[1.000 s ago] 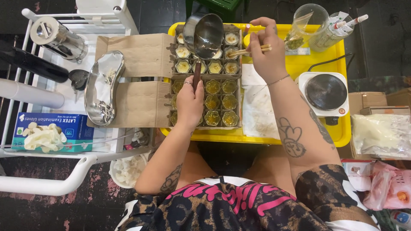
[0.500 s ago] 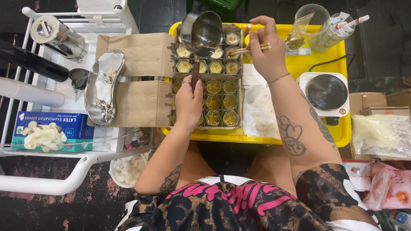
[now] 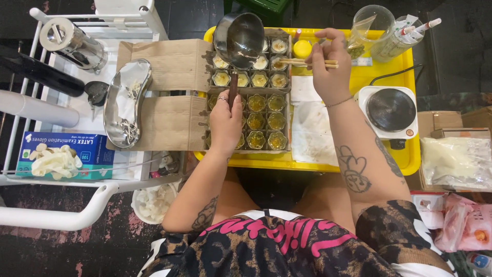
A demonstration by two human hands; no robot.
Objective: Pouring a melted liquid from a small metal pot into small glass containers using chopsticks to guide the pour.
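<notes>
Now, at the far left, a box of gloves [image 3: 64, 155] lies on a white rack [image 3: 56, 218], with a steel canister [image 3: 72, 43] at about eleven o'clock from it. To the right, a kidney-shaped steel dish [image 3: 125, 102] rests on a folded cardboard flap [image 3: 164, 120].

The left hand [image 3: 225, 120] comes next. Its fingers [image 3: 221, 105] are clamped round the dark handle of a small steel saucepan [image 3: 239, 38], which hangs tilted over the upper block of small cups [image 3: 259, 78]. Compared with a second ago, the pan sits a little further toward twelve o'clock, and its mouth leans over the top rows, so pouring appears to be moving along those cups. The upper cups look pale and filled; the lower cups [image 3: 266, 120] hold a clearer amber fill. Whether liquid is leaving the pan at this instant cannot be told.

At two o'clock from the pan, the right hand [image 3: 330, 72] has its fingers closed on a pair of chopsticks [image 3: 302, 63], held level with the tips pointing left toward the cups. It has barely moved from where it was.

Everything stands on a yellow tray [image 3: 410, 66]. A stained white cloth [image 3: 312, 123] lies beneath the right forearm. Further right sits a small electric hotplate [image 3: 392, 110], with a clear cup [image 3: 371, 25] at twelve o'clock and a clear bag [image 3: 453, 161] at four.
</notes>
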